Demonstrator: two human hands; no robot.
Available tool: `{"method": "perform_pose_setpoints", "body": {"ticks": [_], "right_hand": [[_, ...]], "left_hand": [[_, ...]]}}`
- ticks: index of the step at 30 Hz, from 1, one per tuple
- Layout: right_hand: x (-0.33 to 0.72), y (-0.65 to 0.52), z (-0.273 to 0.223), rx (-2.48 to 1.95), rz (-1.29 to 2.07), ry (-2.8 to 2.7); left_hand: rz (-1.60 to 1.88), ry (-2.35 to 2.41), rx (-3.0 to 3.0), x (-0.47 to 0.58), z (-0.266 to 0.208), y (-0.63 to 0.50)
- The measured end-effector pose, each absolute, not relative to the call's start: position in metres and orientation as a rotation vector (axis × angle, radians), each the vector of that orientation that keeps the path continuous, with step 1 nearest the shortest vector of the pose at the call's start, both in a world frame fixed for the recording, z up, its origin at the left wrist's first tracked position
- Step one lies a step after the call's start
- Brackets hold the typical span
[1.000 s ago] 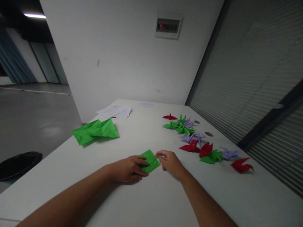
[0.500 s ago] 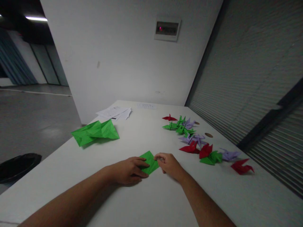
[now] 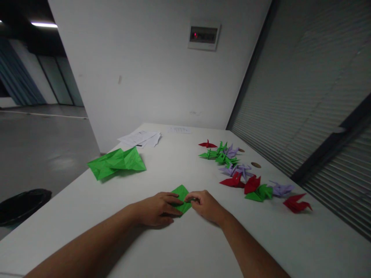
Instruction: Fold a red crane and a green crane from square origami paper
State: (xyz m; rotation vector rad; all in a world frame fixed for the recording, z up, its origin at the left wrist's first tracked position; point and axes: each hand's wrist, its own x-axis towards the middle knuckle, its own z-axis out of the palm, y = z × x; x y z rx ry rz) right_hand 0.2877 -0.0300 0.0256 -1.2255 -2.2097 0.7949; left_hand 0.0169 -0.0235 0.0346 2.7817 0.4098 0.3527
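Note:
A small folded square of green paper (image 3: 181, 190) lies on the white table, turned with one corner pointing away from me. My left hand (image 3: 159, 209) rests over its left side, palm down, fingers stretched out and pressing the sheet flat. From the right, my right hand (image 3: 205, 206) has its thumb and fingers curled together at the paper's right corner, which they partly cover. The fingertips touch the paper; exactly how they grip the corner is hidden.
Creased green sheets (image 3: 117, 163) lie at left, before white printed papers (image 3: 140, 138). Folded cranes in red (image 3: 297, 203), green (image 3: 259, 193) and purple (image 3: 281, 189) line the right side near a cable hole (image 3: 256, 165). A black-lined bin (image 3: 24, 206) stands on the floor at left.
My right hand has moved slightly left across the paper, bringing its fingertips nearer to my left fingers. The left hand has stayed almost still on the sheet.

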Motion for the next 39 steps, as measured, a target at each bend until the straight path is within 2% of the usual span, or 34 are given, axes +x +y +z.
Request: {"method": "perform_pose_setpoints", "body": {"ticks": [11, 20, 27, 32, 39], "right_hand": [[0.29, -0.028, 0.032, -1.291, 0.707, -2.169], [0.288, -0.034, 0.031, -1.147, 0.682, -2.325], [0.287, -0.033, 0.032, -0.974, 0.683, -2.435], [0.284, -0.041, 0.039, -1.069, 0.548, -2.584], [0.282, -0.045, 0.041, -1.148, 0.467, -2.659]], "left_hand": [[0.347, 0.437, 2.763, 0.016, 0.029, -0.021], [0.361, 0.406, 2.794, 0.016, 0.033, -0.022], [0.485, 0.75, 2.718, 0.011, 0.029, -0.014], [0.62, 1.105, 2.478, 0.013, 0.025, -0.005], [0.689, 1.199, 2.219, 0.014, 0.018, 0.0]]}}
